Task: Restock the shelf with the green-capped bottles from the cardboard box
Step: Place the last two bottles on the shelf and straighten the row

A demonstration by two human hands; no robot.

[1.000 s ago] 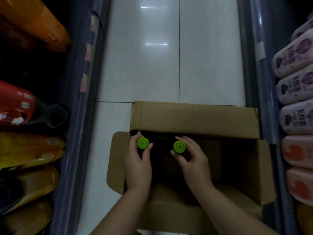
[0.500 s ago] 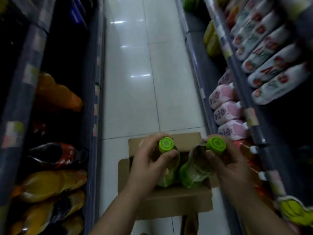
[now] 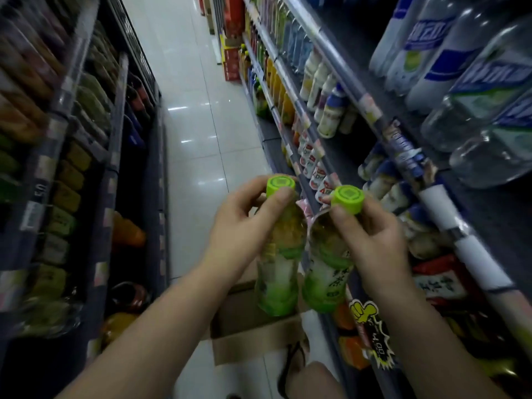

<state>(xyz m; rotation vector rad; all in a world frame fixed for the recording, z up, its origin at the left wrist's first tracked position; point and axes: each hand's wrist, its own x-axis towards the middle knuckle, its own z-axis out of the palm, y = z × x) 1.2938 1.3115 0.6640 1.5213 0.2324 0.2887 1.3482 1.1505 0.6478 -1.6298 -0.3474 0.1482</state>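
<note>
Two bottles: held side by side above the cardboard box.
Left hand: fingers curled round left bottle neck.
Right hand: fingers gripping right bottle neck.

Two green-capped bottles lifted clear of the box

The left bottle and right bottle hung upright side by side, nearly touching, each with a bright green cap, amber drink and green label, above the open cardboard box on the floor.
</note>
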